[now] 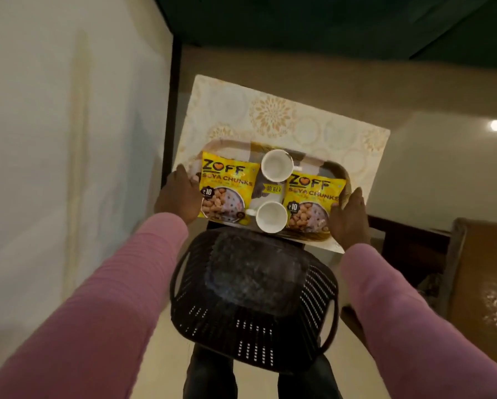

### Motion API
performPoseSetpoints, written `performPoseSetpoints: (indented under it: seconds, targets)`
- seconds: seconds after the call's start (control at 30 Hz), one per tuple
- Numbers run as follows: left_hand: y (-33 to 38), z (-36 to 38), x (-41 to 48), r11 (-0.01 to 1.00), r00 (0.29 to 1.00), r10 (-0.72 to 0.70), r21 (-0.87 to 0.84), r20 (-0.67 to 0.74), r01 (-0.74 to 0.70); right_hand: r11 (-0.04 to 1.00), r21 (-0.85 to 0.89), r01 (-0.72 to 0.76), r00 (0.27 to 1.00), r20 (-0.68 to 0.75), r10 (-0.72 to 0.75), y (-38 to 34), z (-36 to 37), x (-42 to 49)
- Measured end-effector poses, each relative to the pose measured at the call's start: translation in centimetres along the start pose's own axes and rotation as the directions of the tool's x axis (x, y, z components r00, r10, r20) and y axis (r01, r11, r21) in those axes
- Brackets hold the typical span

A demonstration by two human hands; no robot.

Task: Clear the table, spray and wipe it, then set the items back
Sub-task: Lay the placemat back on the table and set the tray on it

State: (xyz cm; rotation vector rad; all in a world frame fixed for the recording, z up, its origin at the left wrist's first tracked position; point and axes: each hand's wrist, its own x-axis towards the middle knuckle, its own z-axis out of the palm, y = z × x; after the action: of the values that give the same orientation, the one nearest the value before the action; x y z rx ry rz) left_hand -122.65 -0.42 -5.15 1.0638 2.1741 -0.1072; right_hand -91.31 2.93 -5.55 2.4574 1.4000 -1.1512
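Head view: our left hand (178, 194) and right hand (349, 217) grip the tray (338, 168) at both ends. It looks stiff, but we reckon the loose cups (276, 165) and slick packets (227, 188) could slide.

A small table (273, 110) with a cream, floral-printed top stands in front of me. At its near end is a brown tray (338, 168) carrying a left packet (227, 188) and a right packet (313, 203), both yellow Zoff soya chunks. Between them are a far cup (276, 165) and a near cup (271, 216), white and empty.
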Motion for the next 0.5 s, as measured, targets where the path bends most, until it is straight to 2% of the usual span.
performPoseSetpoints:
  seconds: [0.1,0.23,0.33,0.5]
  targets:
    - [0.1,1.0,0.5,0.992,0.992,-0.118,-0.035,0.056,0.120,0.996,0.042,-0.075,0.997,0.027,0.073,0.7,0.2,0.9]
    - [0.6,1.9,1.0,0.959,0.972,-0.222,-0.164,0.074,0.231,0.993,0.087,-0.086,0.996,0.015,0.085,0.8,-0.1,1.6]
    - [-0.3,2.3,2.0,0.917,0.968,-0.249,-0.312,0.043,0.250,0.983,0.150,-0.110,0.994,0.014,0.109,0.5,-0.5,2.1]
    - [-1.7,2.3,2.4,0.864,0.964,-0.261,-0.431,0.057,0.259,0.966,0.226,-0.124,0.992,0.018,0.123,0.4,-1.4,2.6]
